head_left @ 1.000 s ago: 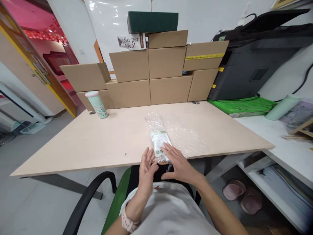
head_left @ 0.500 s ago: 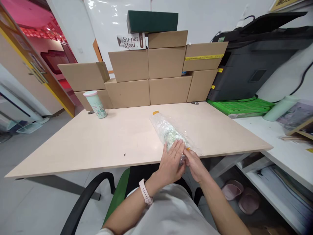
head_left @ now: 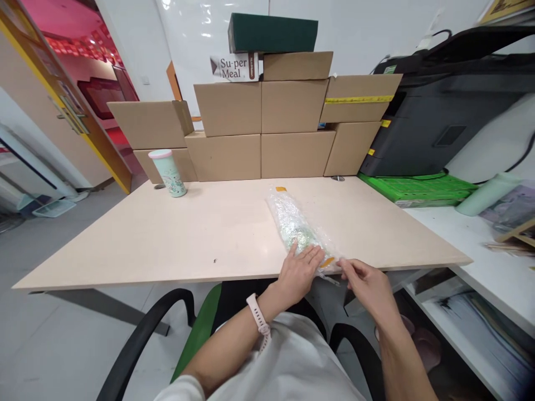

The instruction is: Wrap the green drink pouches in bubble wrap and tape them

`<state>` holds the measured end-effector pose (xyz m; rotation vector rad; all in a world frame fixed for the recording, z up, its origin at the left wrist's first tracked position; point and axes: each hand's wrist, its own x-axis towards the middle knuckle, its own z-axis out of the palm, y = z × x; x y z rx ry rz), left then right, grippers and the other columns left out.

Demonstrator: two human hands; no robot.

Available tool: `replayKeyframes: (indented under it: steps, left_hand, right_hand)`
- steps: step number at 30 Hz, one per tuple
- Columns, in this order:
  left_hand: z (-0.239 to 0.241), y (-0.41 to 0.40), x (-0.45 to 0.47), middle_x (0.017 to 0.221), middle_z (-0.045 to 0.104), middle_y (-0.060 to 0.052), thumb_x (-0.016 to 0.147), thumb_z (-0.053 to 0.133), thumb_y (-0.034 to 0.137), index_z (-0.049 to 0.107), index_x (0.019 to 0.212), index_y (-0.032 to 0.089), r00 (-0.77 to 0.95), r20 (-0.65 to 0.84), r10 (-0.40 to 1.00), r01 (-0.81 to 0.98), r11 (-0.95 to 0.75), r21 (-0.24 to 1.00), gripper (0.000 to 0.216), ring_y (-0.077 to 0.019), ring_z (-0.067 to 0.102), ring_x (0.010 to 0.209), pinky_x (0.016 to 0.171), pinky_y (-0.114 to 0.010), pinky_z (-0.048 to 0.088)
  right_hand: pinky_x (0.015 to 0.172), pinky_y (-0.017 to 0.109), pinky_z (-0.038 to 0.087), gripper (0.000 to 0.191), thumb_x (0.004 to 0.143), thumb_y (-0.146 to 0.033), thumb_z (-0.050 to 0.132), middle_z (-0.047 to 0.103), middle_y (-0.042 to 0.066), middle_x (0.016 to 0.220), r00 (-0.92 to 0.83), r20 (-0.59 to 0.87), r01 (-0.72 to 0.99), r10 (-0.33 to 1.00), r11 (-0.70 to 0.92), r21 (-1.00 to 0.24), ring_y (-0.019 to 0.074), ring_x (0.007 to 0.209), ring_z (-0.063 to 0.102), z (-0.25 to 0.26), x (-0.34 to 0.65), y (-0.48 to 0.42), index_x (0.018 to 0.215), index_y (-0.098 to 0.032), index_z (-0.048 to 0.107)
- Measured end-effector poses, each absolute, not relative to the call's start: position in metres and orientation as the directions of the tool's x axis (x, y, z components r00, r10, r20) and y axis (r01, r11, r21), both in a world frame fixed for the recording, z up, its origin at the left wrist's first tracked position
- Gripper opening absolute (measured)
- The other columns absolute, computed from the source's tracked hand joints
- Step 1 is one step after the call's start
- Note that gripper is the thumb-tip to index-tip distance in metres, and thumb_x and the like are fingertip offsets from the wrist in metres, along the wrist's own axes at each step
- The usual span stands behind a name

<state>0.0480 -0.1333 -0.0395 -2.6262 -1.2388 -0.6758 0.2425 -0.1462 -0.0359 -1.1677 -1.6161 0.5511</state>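
Observation:
A bundle of clear bubble wrap [head_left: 288,220] lies slantwise on the table near its front edge, with something greenish showing through it. Orange tape pieces sit at its far end and near its close end. My left hand [head_left: 301,273] rests flat on the near part of the bundle, fingers stretched out. On that wrist is a pale pink band [head_left: 258,315]. My right hand [head_left: 370,284] is at the table's front edge, thumb and forefinger pinched at the wrap's near right corner. What exactly lies inside the wrap I cannot make out.
A mint tumbler [head_left: 168,174] stands at the table's left. Cardboard boxes [head_left: 225,159] are stacked along the back, topped by a dark green box [head_left: 273,34]. To the right are a black printer [head_left: 438,111], a green crate [head_left: 422,189] and a white shelf [head_left: 443,223].
My right hand has moved right, away from my left hand, to the wrap's near right corner. The wrap's near end is spread flatter, and its orange tape shows more. The camera view has shifted slightly.

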Motion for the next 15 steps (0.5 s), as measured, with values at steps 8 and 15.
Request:
replayKeyframes:
  steps: [8,15]
  left_hand:
    - [-0.034,-0.154,0.026,0.137,0.062,-0.006,0.087,0.034,0.0,0.041,0.144,0.023,0.615,0.44,0.654,0.698,-0.712,0.083,0.062,-0.0184,0.055,0.132,0.115,-0.044,0.041]
    - [0.015,-0.165,-0.006,0.13,0.067,-0.001,0.097,0.049,0.026,0.05,0.139,0.034,0.734,0.425,0.53,0.449,-0.848,0.282,0.043,-0.0216,0.063,0.123,0.111,-0.046,0.047]
  right_hand:
    - [0.102,0.055,0.046,0.028,0.094,-0.037,0.054,0.068,0.003,0.12,-0.114,0.605,0.53,0.788,0.563,-0.634,0.0314,0.116,0.06,-0.017,0.199,-0.162,0.119,-0.041,0.066]
    - [0.109,0.058,0.042,0.037,0.101,-0.035,0.038,0.062,0.0,0.137,-0.276,0.506,0.492,0.817,0.572,-0.656,0.029,0.131,0.053,-0.041,0.182,-0.152,0.126,-0.039,0.065]
